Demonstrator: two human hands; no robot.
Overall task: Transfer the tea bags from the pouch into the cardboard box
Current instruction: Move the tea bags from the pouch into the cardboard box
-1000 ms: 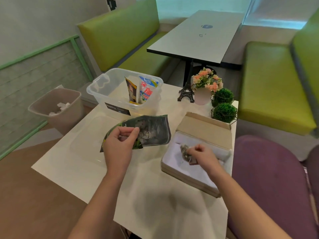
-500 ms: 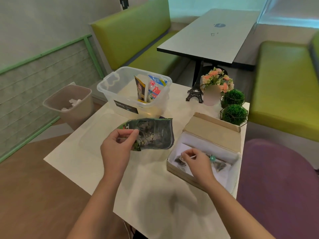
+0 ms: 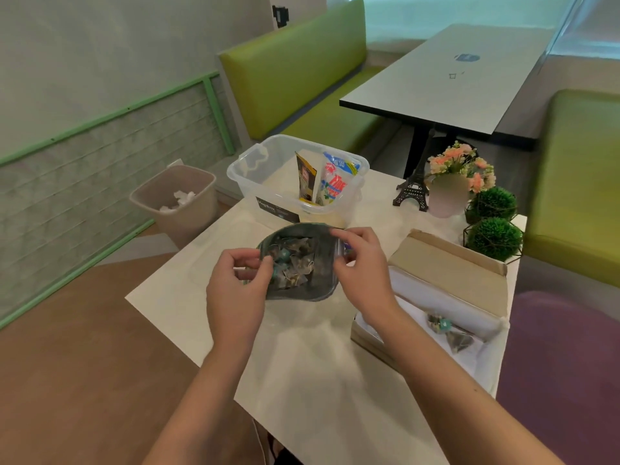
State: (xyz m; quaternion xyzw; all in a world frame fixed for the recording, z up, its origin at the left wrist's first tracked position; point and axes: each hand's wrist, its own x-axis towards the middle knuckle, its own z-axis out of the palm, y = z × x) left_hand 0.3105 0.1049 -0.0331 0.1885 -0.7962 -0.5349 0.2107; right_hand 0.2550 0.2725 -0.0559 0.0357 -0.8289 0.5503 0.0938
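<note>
Soft, even indoor light, brighter at top-right window (image 3: 453, 11). Faint arm shadows on bench (image 3: 318, 380). Wide-angle bowing at edges; slight overall softness, no harsh glare.

One view only: head cam, worn by the person, wide-angle w/ curved edges. It looks fwd and down from above the near edge of the white tabletop (image 3: 312, 370). Both forearms enter from the bottom of frame; left hand (image 3: 235, 290) and right hand (image 3: 364, 273) sit near centre, close to the lens, at the pouch (image 3: 302, 263). Cardboard box (image 3: 446, 273) falls right of centre, clear bin (image 3: 298, 182) beyond the hands toward the tabletop's far side. Upper frame takes in the room past it: green bench (image 3: 295, 65), second table (image 3: 446, 78), wall at left, waste bin (image 3: 177, 199) on the floor at left. No second view, so no shared area.
</note>
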